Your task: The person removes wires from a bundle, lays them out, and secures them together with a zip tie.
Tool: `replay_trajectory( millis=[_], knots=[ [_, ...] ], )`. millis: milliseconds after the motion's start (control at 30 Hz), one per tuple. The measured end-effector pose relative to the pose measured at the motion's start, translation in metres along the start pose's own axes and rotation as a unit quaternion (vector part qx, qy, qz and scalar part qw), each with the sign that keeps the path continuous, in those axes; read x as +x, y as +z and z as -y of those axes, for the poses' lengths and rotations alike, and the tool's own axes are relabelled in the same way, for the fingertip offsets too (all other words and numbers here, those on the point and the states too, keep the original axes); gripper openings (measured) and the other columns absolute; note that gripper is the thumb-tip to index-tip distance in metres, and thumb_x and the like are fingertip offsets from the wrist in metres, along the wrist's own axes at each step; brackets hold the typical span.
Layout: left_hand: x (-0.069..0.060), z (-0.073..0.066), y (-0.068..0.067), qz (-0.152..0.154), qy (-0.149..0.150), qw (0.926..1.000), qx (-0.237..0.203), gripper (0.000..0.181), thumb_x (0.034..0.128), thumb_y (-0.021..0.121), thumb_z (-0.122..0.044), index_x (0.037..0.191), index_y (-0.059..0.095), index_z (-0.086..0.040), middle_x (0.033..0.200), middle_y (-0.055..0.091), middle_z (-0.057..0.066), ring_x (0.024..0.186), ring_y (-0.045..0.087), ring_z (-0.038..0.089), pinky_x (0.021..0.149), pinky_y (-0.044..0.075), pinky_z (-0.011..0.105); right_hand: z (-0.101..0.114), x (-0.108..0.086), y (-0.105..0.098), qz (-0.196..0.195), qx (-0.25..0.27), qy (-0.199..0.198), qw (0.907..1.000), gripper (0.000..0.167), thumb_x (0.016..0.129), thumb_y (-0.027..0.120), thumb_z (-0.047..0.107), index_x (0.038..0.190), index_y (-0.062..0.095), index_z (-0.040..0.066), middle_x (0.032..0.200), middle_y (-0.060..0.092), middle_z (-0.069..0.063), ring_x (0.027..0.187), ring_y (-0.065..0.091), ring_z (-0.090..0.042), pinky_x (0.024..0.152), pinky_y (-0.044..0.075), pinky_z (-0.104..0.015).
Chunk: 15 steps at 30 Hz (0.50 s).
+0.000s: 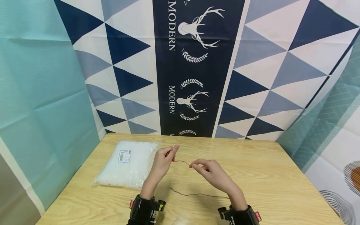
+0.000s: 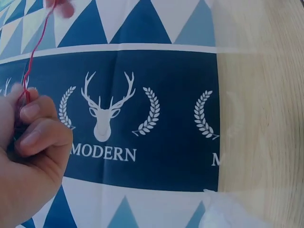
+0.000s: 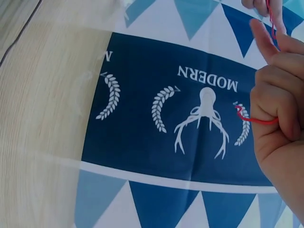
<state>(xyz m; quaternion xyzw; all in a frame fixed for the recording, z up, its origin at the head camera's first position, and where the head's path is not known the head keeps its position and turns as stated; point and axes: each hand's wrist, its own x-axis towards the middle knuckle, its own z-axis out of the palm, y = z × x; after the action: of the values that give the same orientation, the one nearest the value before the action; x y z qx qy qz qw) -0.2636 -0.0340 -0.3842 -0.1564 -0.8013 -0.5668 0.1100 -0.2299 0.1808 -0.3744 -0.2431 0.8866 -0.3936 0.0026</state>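
A thin red string (image 1: 182,161) runs through the air between the two hands above the table. My left hand (image 1: 163,162) grips one part of it with curled fingers, and in the left wrist view the string (image 2: 34,57) rises from that grip. Most of what lies inside the left palm is hidden. My right hand (image 1: 214,173) pinches the string between thumb and forefinger. From under its curled fingers a short red end (image 3: 260,120) sticks out in the right wrist view.
A thin dark cord (image 1: 197,194) lies on the wooden table (image 1: 267,175) below the hands. Left of the left hand sits a clear plastic bag (image 1: 133,165) of white pieces with a label. A patterned curtain (image 1: 185,72) hangs behind the table.
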Motion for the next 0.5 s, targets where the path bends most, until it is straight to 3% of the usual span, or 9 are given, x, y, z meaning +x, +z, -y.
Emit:
replay_trajectory(
  millis=[167,233,367,500],
  knots=[
    [-0.0025,0.0013,-0.0025,0.073,0.006,0.9970,0.024,0.042,0.0848,0.070,-0.046,0.061,0.058,-0.013,0.053,0.038,-0.006,0.049,0.033,0.006,0.049,0.030,0.020,-0.0037,-0.0032,-0.0057,-0.010,-0.001,0.009,0.9999,0.025,0.100,0.050,0.033,0.104,0.071,0.020,0.052,0.033,0.010,0.048,0.022,0.000,0.052,0.030,-0.020],
    [-0.0022,0.0016,-0.0017,0.083,0.012,0.9960,0.031,0.045,0.0846,0.069,-0.047,0.058,0.055,-0.014,0.051,0.035,-0.006,0.048,0.030,0.006,0.049,0.027,0.019,-0.0043,-0.0052,-0.0085,-0.013,0.002,0.004,0.9999,0.025,0.100,0.051,0.033,0.101,0.071,0.019,0.053,0.037,0.011,0.049,0.023,0.000,0.051,0.029,-0.019],
    [0.0006,0.0030,-0.0003,0.031,0.010,0.9985,0.044,0.054,0.0916,0.062,-0.042,0.053,0.042,-0.010,0.048,0.030,-0.005,0.045,0.023,0.006,0.048,0.022,0.019,-0.0013,-0.0053,-0.0079,0.001,0.008,-0.020,0.9998,0.026,0.101,0.050,0.032,0.099,0.071,0.017,0.053,0.035,0.012,0.048,0.023,0.001,0.050,0.028,-0.018],
    [0.0032,0.0081,-0.0013,-0.010,-0.026,0.9969,0.074,0.052,0.0944,0.059,-0.039,0.053,0.045,-0.011,0.047,0.034,-0.005,0.042,0.026,0.005,0.046,0.024,0.020,0.0036,-0.0024,-0.0014,0.021,-0.004,-0.045,0.9988,0.026,0.101,0.049,0.032,0.097,0.071,0.018,0.051,0.028,0.012,0.047,0.020,0.002,0.049,0.026,-0.017]
  ],
)
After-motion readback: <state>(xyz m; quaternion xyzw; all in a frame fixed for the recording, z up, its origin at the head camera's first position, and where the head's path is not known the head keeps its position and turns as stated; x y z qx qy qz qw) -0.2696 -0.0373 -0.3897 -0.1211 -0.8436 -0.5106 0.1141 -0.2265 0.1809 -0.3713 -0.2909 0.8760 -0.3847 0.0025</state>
